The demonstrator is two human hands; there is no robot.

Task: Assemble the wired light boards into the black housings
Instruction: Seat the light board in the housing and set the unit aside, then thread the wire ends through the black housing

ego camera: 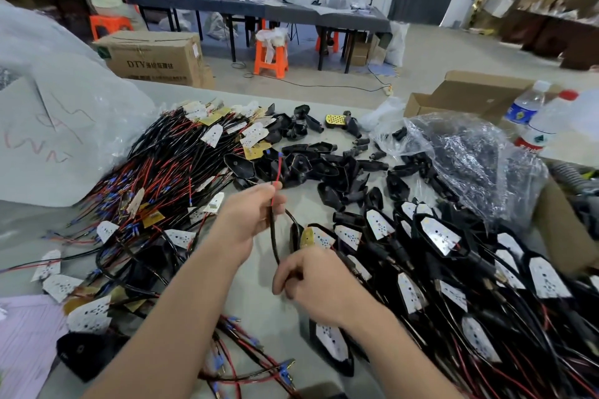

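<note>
From the head camera we see our left hand raised over the grey surface. Its fingers are pinched together on a black cable, thumb against forefinger. Above that pinch a red wire with a blue tip pokes up out of the sheath. From the left fingers the black cable drops in a curve to our right hand, whose fingers are curled round its lower part. A second run of the cable loops from just right of the left fingers down to a black housing. This housing stands on edge just beyond the right fingers, with a yellowish light board touching it. We cannot tell whether the board is seated inside.

Left of the left fingers lies a heap of wired light boards, red and black leads tangled, with white and yellowish boards scattered over them. Beyond both sets of fingers is a scatter of empty black housings. Right of the right fingers is a pile of assembled units, white boards face up in black shells, wires trailing toward us. Farther out on that side sit a clear plastic bag with more housings, an open cardboard box and two water bottles.
</note>
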